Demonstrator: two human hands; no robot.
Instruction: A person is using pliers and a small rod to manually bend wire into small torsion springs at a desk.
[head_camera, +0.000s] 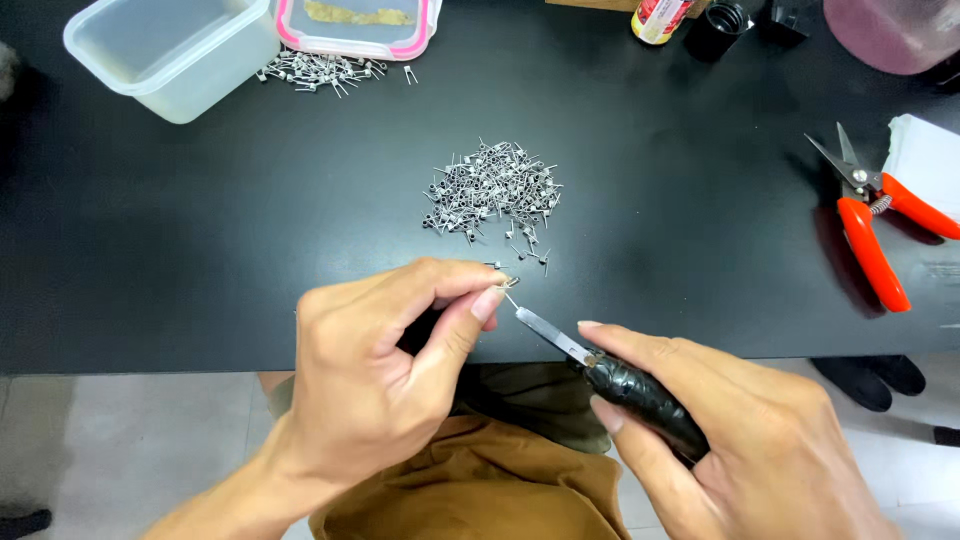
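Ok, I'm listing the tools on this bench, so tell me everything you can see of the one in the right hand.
The tool has a thin, flat, silvery metal shaft with a fine tip, set in a thick handle wrapped in glossy black material. It lies slanted, tip up and to the left, over the edge of the black table. The right hand grips the handle; the tip meets a small wire coil pinched in the left hand.

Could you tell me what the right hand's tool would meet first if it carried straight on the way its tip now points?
The right hand aims its black-handled tool up-left; its tip already meets the small wire coil pinched by the left hand, then probably those fingertips.
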